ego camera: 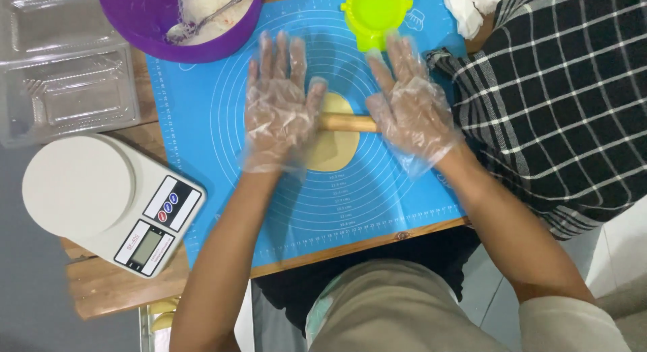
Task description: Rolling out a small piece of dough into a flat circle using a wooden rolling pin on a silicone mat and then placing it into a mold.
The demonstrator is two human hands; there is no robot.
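Our left hand (pixel 280 106) and right hand (pixel 409 106), both in clear plastic gloves, lie flat with fingers spread, each grip apart, palms pressing on a wooden rolling pin (pixel 347 123). The pin rests across a pale dough disc (pixel 333 150) at the middle of the blue mat (pixel 377 190) on the bench (pixel 114 284). Around it: a purple bowl (pixel 135 18), a green dumpling press (pixel 374 11), and a white kitchen scale (pixel 108 200).

Both hands (pixel 344 109) on rolling pin (pixel 347 123), dough (pixel 333 150)

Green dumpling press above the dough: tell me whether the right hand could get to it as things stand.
Probably yes. The right hand lies flat on the rolling pin, fingertips just short of the green dumpling press, with only bare blue mat between them.
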